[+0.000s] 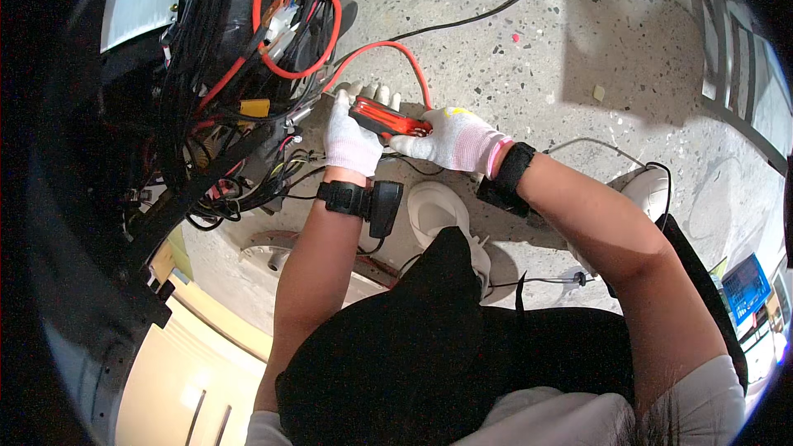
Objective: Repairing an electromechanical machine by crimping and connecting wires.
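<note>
Both my hands wear whitish knit gloves and meet over the floor, in front of a bundle of wires. Between them is a red-and-black folding hex key set [388, 119]. My left hand [351, 136] supports its left end, with the fingers behind it and their tips showing above. My right hand [462, 139] grips its right end with the fingers closed. A thin metal piece appears to stick out toward the wires from near my left fingertips; its tip is hard to make out. A red cable [396, 45] loops just beyond my hands.
Dense black wiring [206, 58] with connectors hangs at the left, beside a dark frame bar [198, 190]. A black cable with a ring terminal [496, 10] lies across the speckled floor [496, 58]. Metal railings [735, 58] stand at the right. A cream panel [190, 363] is at lower left.
</note>
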Demonstrator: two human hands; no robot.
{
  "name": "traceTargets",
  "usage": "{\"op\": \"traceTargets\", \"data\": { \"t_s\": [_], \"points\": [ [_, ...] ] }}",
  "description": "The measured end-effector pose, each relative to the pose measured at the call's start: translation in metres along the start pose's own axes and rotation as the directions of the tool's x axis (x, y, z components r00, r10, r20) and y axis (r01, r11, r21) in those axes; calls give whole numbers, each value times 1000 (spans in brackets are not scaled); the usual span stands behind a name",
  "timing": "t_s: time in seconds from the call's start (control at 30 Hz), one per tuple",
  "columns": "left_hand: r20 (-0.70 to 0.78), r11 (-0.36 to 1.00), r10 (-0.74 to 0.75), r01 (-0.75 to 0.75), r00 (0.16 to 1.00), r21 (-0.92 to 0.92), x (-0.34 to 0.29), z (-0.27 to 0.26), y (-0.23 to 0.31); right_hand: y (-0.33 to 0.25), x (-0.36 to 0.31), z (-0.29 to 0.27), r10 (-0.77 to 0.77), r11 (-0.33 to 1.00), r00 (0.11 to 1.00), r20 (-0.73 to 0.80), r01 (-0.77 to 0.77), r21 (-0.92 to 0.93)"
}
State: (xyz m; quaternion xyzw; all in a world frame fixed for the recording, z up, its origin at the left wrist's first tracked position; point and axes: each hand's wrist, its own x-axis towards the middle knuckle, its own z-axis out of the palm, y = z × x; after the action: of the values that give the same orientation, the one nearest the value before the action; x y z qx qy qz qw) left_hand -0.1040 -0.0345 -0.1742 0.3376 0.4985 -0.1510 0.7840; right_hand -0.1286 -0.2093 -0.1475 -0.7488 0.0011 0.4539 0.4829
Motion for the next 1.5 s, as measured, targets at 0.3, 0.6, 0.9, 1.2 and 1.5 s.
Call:
{"op": "traceTargets", "data": {
  "t_s": [0.3,0.6,0.9,1.2,1.5],
  "points": [
    [-4,999,22,-22,1000,26,-2,2,0,-3,3,3,32,999,999,3,-32,-24],
    [13,1000,14,-15,1000,26,-4,4,1,-12,-6,-6,16,1000,999,36,-17,15],
    [43,999,29,-30,999,16,-2,2,1,-8,-3,-5,16,1000,1000,20,-16,22],
    [48,995,-39,43,998,-89,2,3,5,-14,-9,-15,44,974,993,110,-67,215],
    [21,991,-5,8,1000,-133,11,3,1,-12,-5,-13,88,921,984,152,-138,364]
  ]
}}
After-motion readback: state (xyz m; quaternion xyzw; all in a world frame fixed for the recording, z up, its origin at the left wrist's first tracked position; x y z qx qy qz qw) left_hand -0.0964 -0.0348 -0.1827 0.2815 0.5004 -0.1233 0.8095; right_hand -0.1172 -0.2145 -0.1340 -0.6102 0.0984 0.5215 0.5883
